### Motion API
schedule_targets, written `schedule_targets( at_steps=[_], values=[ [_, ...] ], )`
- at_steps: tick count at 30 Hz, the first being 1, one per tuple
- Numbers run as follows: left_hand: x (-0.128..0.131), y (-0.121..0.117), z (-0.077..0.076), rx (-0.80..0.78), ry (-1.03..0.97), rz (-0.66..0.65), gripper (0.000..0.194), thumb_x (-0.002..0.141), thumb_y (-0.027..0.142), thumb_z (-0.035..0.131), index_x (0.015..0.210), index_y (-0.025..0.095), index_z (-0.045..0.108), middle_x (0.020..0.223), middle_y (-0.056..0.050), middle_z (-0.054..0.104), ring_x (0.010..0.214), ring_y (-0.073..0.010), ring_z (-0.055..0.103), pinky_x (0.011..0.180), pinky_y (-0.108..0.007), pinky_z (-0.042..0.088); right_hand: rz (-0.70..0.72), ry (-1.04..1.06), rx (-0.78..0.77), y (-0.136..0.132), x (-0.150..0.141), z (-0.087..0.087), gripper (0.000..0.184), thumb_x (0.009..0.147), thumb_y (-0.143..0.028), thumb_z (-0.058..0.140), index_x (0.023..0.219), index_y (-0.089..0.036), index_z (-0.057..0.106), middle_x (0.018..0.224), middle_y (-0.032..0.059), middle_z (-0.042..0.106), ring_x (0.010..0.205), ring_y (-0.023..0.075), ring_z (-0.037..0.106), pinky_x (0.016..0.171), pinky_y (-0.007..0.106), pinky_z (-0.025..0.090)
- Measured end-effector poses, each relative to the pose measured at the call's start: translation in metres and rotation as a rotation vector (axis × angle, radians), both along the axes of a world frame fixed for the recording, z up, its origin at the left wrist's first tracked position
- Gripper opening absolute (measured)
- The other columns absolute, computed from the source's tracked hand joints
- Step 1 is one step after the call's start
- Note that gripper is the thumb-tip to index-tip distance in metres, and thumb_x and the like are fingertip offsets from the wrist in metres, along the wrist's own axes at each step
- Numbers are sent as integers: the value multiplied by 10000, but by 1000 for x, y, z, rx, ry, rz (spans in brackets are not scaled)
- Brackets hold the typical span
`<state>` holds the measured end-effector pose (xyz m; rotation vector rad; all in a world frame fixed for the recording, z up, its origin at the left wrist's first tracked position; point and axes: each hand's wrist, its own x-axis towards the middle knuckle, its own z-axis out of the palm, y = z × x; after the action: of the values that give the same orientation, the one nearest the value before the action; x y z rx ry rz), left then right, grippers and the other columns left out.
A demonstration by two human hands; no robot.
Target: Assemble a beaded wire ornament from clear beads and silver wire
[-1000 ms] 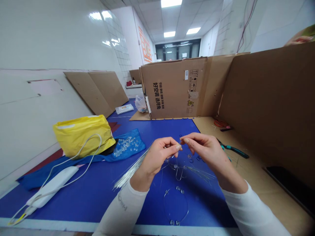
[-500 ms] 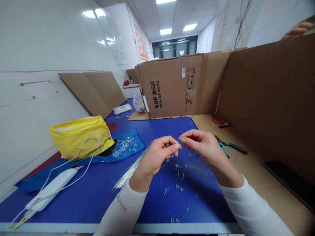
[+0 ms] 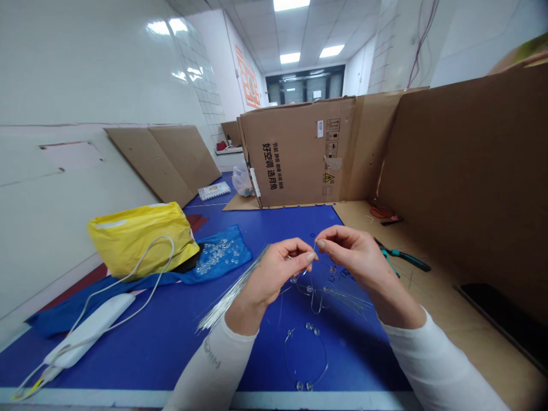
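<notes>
While clear beads (image 3: pixel 216 257) lie spread on blue cloth (image 3: pixel 244 250), left of centre, likely for easy picking, left hand (image 3: pixel 277 273) pinches thin wire (image 3: pixel 315 248), frame centre, apparently steadying it; right hand (image 3: pixel 351 250) pinches its upper part, presumably for control.

Desk (image 3: pixel 359 357), blue top. On it: 1 blue cloth (image 3: pixel 244 254), left; 1 white corded strip (image 3: pixel 92 325), near left; 1 bundle of thin wires (image 3: pixel 231 292), slantwise; 1 wire loop (image 3: pixel 327 362) with clear beads (image 3: pixel 315 331), near front; 1 plastic case (image 3: pixel 214 191), back; 1 cardboard sheet (image 3: pixel 432 302), right.
</notes>
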<state>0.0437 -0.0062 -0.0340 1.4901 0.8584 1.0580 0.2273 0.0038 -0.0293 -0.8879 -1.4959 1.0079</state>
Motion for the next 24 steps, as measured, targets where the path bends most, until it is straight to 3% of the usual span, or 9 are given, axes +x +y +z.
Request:
schedule_targets(
  at_steps=[10, 16, 24],
  values=[
    [0, 0, 2, -17, 16, -3, 260, 833, 408, 773, 848, 154, 721, 688, -3, 640, 578, -95, 443, 552, -245, 302, -1, -12, 38, 1, 1, 0, 147, 747, -338, 712, 789, -201, 743, 738, 16, 731, 646, 142, 618, 635, 299, 499],
    [-2, 0, 4, -27, -30, -17, 271, 906, 415, 690, 925, 146, 717, 709, -13, 652, 565, -85, 436, 540, -237, 296, -120, 22, 76, 6, 11, -1, 178, 753, -369, 766, 798, -198, 749, 685, -2, 686, 586, 124, 549, 552, 273, 438],
    [-9, 4, 7, -101, -143, -19, 251, 836, 356, 769, 958, 145, 709, 701, -9, 644, 547, -73, 431, 508, -227, 264, -204, 56, 98, 8, 24, 4, 188, 761, -377, 790, 770, -194, 748, 672, 12, 705, 533, 112, 508, 495, 261, 373]
  ],
)
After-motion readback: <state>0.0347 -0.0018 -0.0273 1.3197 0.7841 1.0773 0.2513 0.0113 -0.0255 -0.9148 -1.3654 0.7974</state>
